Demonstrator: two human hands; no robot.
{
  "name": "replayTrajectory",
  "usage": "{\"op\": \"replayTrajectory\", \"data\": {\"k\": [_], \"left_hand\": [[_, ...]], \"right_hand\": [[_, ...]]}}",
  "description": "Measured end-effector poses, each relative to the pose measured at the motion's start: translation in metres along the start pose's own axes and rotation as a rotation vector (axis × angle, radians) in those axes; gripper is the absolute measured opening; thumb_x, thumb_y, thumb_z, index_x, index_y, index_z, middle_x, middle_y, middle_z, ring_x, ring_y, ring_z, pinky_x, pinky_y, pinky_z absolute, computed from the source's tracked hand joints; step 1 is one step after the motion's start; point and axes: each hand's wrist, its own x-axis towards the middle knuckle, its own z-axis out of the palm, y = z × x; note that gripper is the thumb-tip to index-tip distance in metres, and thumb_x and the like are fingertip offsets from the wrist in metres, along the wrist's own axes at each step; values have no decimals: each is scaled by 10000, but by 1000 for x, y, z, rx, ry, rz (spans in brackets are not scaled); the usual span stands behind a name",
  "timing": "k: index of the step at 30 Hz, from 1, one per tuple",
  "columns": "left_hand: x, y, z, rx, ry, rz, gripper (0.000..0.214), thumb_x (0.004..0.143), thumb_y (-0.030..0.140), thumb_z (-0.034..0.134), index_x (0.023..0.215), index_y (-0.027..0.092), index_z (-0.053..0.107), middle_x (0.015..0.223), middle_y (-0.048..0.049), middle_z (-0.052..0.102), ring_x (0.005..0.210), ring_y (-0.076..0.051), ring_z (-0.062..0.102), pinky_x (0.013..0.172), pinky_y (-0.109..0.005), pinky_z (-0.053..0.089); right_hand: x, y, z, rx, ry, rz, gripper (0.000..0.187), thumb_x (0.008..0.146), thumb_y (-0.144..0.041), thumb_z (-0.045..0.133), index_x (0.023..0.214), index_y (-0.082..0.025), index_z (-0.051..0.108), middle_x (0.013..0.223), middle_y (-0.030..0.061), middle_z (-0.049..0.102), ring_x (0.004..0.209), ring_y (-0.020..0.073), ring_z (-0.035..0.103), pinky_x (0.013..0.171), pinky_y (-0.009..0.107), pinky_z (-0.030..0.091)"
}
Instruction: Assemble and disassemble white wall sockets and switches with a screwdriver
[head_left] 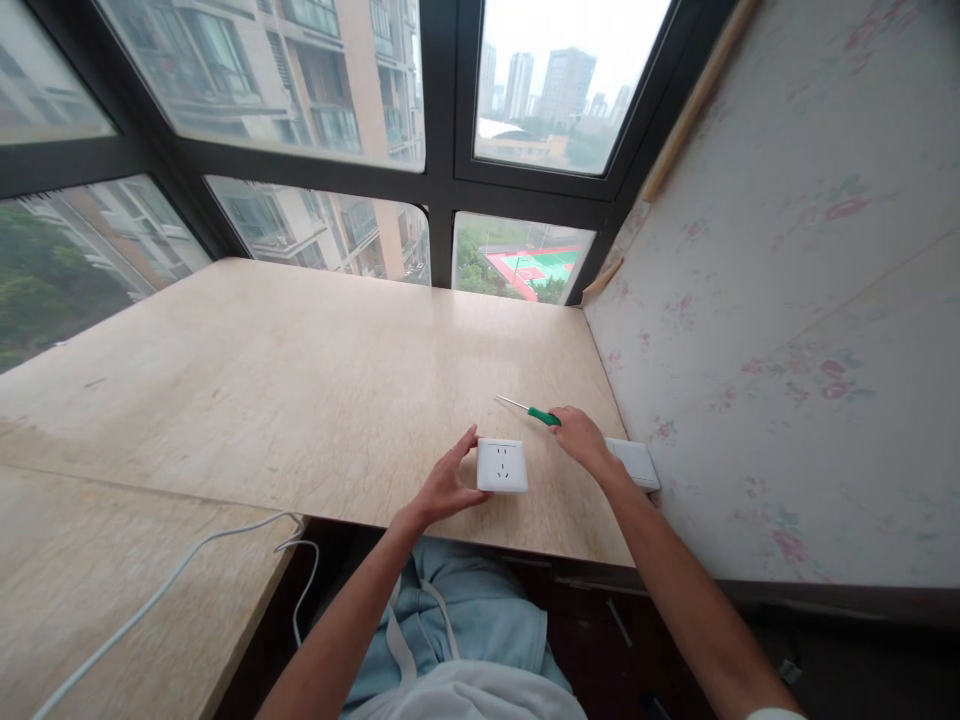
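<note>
A white wall socket (502, 466) with its slotted face toward me is held at its left side by my left hand (446, 482), thumb at the lower edge and fingers at the upper corner. My right hand (580, 436) is closed around the end of a screwdriver (541, 414) with a green handle. Its thin metal shaft points left and away from me, over the stone sill, beyond the socket. The screwdriver tip and the socket are apart. Behind my right wrist lies a white flat box-like piece (634, 464), partly hidden by my forearm.
The beige stone sill (300, 370) stretches to dark-framed windows (441, 180). A floral-papered wall (780, 300) bounds the right side. On the left, a white cable (187, 560) runs over a lower stone ledge (97, 545) and hangs past its edge.
</note>
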Motion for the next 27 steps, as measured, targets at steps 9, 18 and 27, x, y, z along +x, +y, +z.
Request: {"op": "replayTrajectory", "data": {"k": [9,18,27], "left_hand": [[36,6,41,9,-82,-18,1147,593,247,832,1527,234,168,1371,-123,526,1281,-295,494,1086,-473,368],[77,18,97,99,-206,-126,1158,561,320,848,1513,160,210,1358,-165,541,1244,-324,528,1043,-458,415],[100,19,117,166,-255,-106,1148,578,365,831,1512,160,195,1392,-172,503,1283,-341,485,1057,-476,398]], "right_hand": [[58,49,-24,-92,-80,144,183,842,-179,621,1010,-173,693,1023,115,698,910,220,637,675,255,397],[62,83,-22,-92,-147,151,252,809,-149,649,1051,-205,694,1114,99,682,1015,224,614,751,251,423],[48,98,-19,129,-73,161,441,794,-152,665,1230,-179,610,1235,106,652,1121,218,602,933,290,442]]}}
